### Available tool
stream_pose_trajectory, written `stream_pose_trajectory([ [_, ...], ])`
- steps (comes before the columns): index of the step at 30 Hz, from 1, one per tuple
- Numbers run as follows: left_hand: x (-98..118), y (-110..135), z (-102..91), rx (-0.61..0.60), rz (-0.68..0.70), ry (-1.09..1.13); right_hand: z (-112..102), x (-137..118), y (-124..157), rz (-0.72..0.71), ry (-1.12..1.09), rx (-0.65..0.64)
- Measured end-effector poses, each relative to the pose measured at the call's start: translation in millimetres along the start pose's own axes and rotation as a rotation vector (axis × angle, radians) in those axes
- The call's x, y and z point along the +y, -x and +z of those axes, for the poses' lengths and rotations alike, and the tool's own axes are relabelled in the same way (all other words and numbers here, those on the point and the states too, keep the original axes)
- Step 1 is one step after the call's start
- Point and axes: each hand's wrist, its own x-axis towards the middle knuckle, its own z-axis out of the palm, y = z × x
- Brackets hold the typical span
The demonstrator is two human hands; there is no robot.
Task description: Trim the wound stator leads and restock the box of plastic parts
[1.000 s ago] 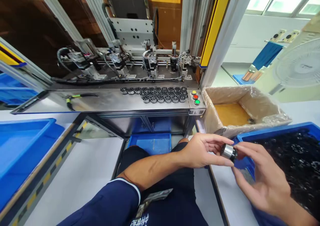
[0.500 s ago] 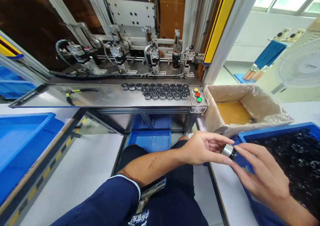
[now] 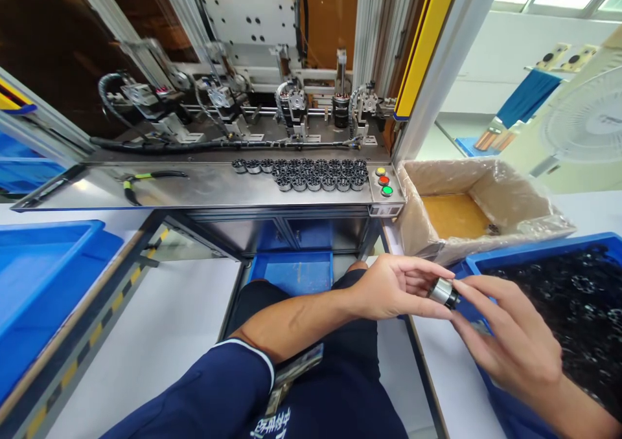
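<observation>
Between my two hands is a small cylindrical part [image 3: 442,292] with a silver metal band and a black end. My left hand [image 3: 396,288] reaches across from the left and grips it by the silver side, thumb below and fingers above. The fingertips of my right hand [image 3: 508,329] close on its black end from the right. The part is tilted, held above the gap between the cardboard box [image 3: 427,248] and the blue bin [image 3: 479,261] of black parts. Its inside cannot be made out.
Several black ring-shaped parts [image 3: 313,182] stand in rows on the machine's steel ledge [image 3: 208,193], beside a button panel [image 3: 383,181]. Cutters [image 3: 131,186] with black-and-green handles lie at the ledge's left. Blue trays [image 3: 48,251] stand left; a fan [image 3: 587,128] is at right.
The view has shifted slightly. Both hands stay on the cylindrical part in almost the same place, with only a slight shift of the part between the fingers.
</observation>
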Motion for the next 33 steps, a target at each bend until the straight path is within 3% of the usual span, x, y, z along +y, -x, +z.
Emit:
stream_pose_trajectory([
  [15,4.2,-1.0,-3.4,-0.036,-0.026,-0.006,2.2,3.7,3.7,-0.046,0.09,-0.04],
  [21,-2.0,-2.8,-9.3,0.001,0.005,-0.032,4.7,2.9,2.7,-0.046,0.081,-0.048],
  [28,3.5,3.6,-8.9,0.036,-0.053,-0.08,9.7,0.6,5.5,0.002,0.03,-0.075],
  [33,-5.6,7.3,-7.2,0.058,0.054,-0.174,13.1,-0.4,3.9,0.021,0.02,-0.045],
])
